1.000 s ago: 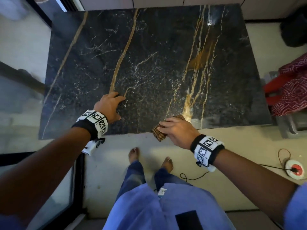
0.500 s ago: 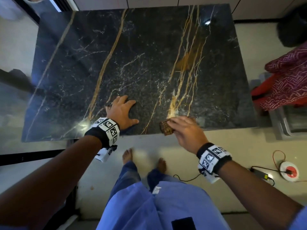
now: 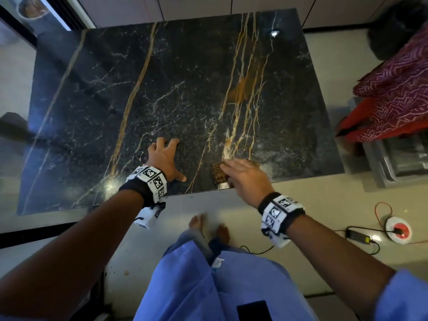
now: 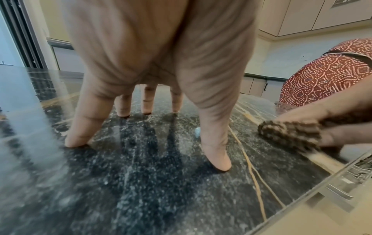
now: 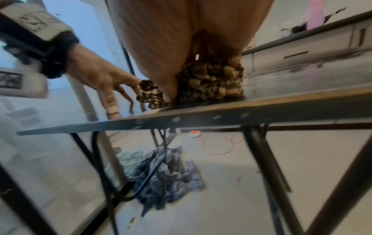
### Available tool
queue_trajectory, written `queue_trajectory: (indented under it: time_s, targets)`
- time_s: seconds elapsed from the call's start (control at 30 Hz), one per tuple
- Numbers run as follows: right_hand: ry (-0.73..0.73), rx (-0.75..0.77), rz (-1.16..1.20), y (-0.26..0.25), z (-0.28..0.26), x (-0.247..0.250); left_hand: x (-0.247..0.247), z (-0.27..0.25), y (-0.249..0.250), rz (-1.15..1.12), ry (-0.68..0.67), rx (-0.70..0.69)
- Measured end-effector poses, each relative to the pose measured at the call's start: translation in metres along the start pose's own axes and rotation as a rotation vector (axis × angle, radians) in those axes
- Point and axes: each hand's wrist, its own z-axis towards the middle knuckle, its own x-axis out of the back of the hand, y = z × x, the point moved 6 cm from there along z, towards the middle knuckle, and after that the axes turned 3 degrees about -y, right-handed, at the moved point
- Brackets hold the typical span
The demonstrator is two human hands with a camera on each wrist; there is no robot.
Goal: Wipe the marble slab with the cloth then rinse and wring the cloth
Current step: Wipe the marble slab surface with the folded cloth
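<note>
The black marble slab (image 3: 180,93) with gold and white veins fills the upper head view. A brown checked cloth (image 3: 218,174) lies bunched on the slab close to its near edge. My right hand (image 3: 240,174) presses down on the cloth, fingers laid across it and thumb beside it. In the right wrist view the cloth (image 5: 213,82) bulges out from under my palm at the slab's edge (image 5: 221,111). My left hand (image 3: 165,156) is spread on the slab to the left of the cloth, its fingertips (image 4: 77,142) propped on the stone (image 4: 141,182).
A red patterned fabric (image 3: 393,93) lies right of the slab, above a grey rack (image 3: 398,158). A round power socket with cables (image 3: 398,229) sits on the floor at right. Under the slab are black metal legs (image 5: 267,159) and a heap of blue-grey cloth (image 5: 167,174). Glass panels stand at left.
My right hand has slid the cloth rightward along the slab's near edge. My left hand has moved right too and spread its fingers on the stone.
</note>
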Motion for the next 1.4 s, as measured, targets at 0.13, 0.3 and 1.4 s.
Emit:
queue_trajectory:
  time_s: [0.13,0.3,1.4]
  targets:
    - [0.055,-0.188,0.058,0.030,0.039,0.030,0.001,-0.001,0.001,0.028,-0.019,-0.001]
    - [0.037,-0.220,0.044,0.003,0.075,0.027,0.004,0.000,0.006,0.116,-0.029,0.020]
    - [0.062,-0.298,0.083,0.029,0.187,0.077,0.115,0.165,0.039,0.061,0.121,-0.132]
